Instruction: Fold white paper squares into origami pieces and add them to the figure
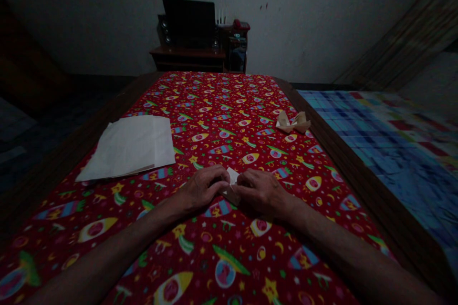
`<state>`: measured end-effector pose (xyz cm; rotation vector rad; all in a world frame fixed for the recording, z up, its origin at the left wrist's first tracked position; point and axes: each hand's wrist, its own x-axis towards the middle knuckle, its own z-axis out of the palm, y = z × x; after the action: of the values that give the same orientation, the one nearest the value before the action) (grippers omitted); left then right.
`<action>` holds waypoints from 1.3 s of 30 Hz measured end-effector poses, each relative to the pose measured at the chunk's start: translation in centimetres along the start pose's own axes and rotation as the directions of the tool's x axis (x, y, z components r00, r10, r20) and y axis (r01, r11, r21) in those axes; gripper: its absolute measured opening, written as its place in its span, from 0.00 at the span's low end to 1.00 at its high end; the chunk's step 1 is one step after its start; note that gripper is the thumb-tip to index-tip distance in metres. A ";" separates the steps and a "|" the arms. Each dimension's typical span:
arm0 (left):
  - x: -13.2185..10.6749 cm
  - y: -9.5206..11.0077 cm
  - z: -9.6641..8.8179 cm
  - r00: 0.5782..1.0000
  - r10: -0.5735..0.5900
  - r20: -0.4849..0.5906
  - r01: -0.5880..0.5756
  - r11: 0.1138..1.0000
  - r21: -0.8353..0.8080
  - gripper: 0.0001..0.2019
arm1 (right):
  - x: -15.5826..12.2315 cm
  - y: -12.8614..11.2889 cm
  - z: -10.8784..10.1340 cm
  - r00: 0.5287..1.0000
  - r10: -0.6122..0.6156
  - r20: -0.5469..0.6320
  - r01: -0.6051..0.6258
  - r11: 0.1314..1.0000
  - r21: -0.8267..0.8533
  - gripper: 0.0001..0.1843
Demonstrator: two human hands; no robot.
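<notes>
A small piece of folded paper (232, 195) is held between my two hands, low over the red patterned cloth. My left hand (209, 185) grips its left side, fingers curled and thumb pressed in. On the other side, my right hand (263, 190) pinches the paper with bent fingers. Much of the paper is hidden behind the fingers, so its full shape does not show. Farther off to the right rest folded paper boats (293, 123), tan and standing with raised points. A stack of pale paper sheets (132, 147) lies flat to the left.
The red cloth (229, 271) with rockets and stars covers a surface with dark wooden edges (343, 167). Beyond its far end stands a desk (186, 52) with a black monitor (189, 21), speakers and a red telephone (241, 25). A blue checked spread (375, 152) lies at right.
</notes>
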<state>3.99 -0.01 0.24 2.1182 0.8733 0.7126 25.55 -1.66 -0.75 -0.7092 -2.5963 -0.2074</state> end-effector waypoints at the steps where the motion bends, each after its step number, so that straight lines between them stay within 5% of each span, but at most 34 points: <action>1: 0.0 0.0 0.0 1.000 -0.009 0.004 0.009 1.000 0.006 0.05 | 0.0 -0.1 -0.1 1.000 0.001 0.013 -0.002 1.000 0.014 0.09; 14: -0.2 -0.2 0.4 1.000 0.026 0.012 -0.027 0.999 0.043 0.04 | -0.4 -0.5 -1.4 0.987 0.014 0.160 -0.031 0.994 0.102 0.09; 34: 0.0 -0.2 0.7 0.993 0.115 -0.005 -0.111 0.970 0.217 0.03 | -0.7 -0.5 -0.5 0.996 0.048 -0.075 -0.040 0.993 0.111 0.08; 39: -0.7 -0.2 0.7 0.980 0.195 0.037 -0.197 0.929 0.315 0.14 | -1.0 -0.1 -0.2 0.995 0.063 -0.076 -0.047 0.980 0.195 0.12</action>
<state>3.96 -0.72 -0.48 2.5212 0.8244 0.7041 26.35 -2.28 -1.02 -0.6870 -2.4735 0.0321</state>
